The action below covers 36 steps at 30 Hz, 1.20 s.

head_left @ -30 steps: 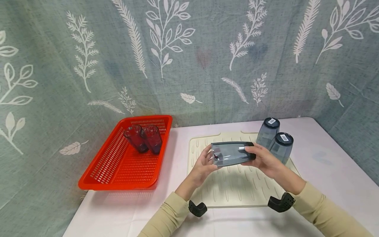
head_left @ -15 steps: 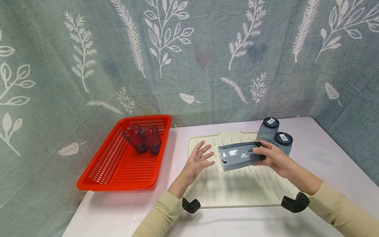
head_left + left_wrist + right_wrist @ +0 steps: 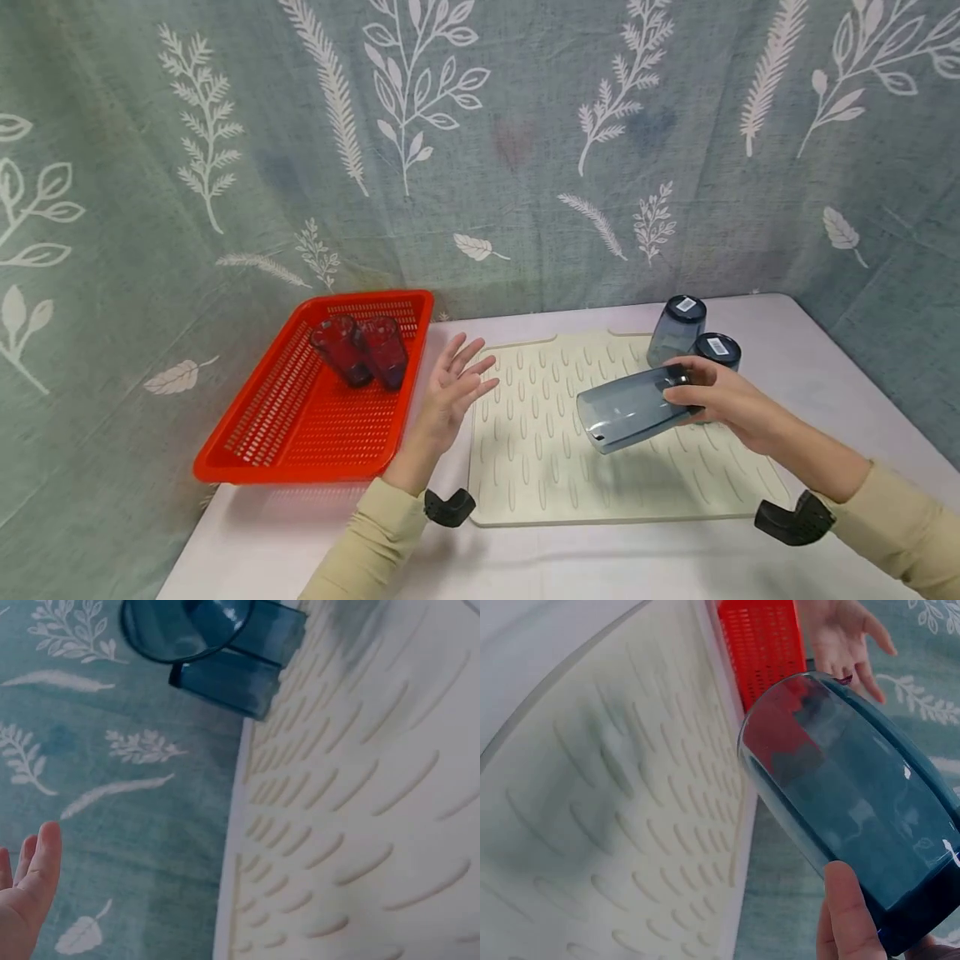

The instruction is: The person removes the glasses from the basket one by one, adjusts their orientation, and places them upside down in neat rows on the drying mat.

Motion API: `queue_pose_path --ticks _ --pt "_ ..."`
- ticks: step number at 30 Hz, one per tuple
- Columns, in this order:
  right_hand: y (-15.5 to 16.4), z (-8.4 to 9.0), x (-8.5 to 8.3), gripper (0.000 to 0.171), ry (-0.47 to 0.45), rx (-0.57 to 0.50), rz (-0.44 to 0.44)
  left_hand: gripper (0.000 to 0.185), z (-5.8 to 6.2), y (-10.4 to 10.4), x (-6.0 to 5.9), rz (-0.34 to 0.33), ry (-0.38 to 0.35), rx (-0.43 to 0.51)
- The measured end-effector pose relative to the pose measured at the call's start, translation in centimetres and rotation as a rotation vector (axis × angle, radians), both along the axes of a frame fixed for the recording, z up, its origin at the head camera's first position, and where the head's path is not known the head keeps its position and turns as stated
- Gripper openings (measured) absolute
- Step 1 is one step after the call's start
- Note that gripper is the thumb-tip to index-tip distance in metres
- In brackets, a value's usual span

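No text could be read. The two upturned grey cups each bore a white sticker. Its print was too small to make out.

A red perforated basket at the left of a white table, two dark red cups lying inside it, a grey-green leaf-print curtain hanging behind, two black wrist-camera mounts near the front edge.

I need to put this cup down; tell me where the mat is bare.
The drying mat is bare across its left and middle, from its left edge to below the held grey cup. Its back right corner is crowded: two upturned grey cups stand there beside the right hand.
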State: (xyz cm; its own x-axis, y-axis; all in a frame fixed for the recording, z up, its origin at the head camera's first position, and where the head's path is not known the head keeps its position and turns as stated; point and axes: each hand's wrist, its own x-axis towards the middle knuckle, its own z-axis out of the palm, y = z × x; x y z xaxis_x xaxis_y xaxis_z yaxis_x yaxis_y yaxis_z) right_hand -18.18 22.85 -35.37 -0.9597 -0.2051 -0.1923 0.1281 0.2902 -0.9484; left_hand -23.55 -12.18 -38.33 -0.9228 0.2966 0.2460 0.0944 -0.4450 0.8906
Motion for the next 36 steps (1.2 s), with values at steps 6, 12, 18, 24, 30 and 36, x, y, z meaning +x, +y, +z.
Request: queue_pose_path --ticks 6,12,18,24,30,36 --pt "1.0 0.3 0.4 0.067 0.015 0.116 0.009 0.068 1.9 -1.4 0.4 -0.007 0.026 -0.079" --pt "2.1 0.7 1.0 0.068 0.062 0.278 0.008 0.066 4.5 -3.6 1.0 -0.01 0.037 -0.152" --pt "3.1 0.9 1.4 0.07 0.08 0.353 0.008 0.062 7.0 -6.2 1.3 0.015 0.074 -0.243" --pt "3.7 1.0 1.6 0.071 0.091 0.409 0.007 0.061 8.4 -8.7 0.8 0.071 0.088 -0.338" --pt "4.2 1.0 1.9 0.071 0.094 0.471 0.02 0.061 8.5 -11.0 0.0 0.131 0.09 -0.443" --pt "4.9 0.8 2.1 0.072 0.117 0.548 0.02 0.065 8.4 -13.2 -1.1 0.244 0.046 -0.573"
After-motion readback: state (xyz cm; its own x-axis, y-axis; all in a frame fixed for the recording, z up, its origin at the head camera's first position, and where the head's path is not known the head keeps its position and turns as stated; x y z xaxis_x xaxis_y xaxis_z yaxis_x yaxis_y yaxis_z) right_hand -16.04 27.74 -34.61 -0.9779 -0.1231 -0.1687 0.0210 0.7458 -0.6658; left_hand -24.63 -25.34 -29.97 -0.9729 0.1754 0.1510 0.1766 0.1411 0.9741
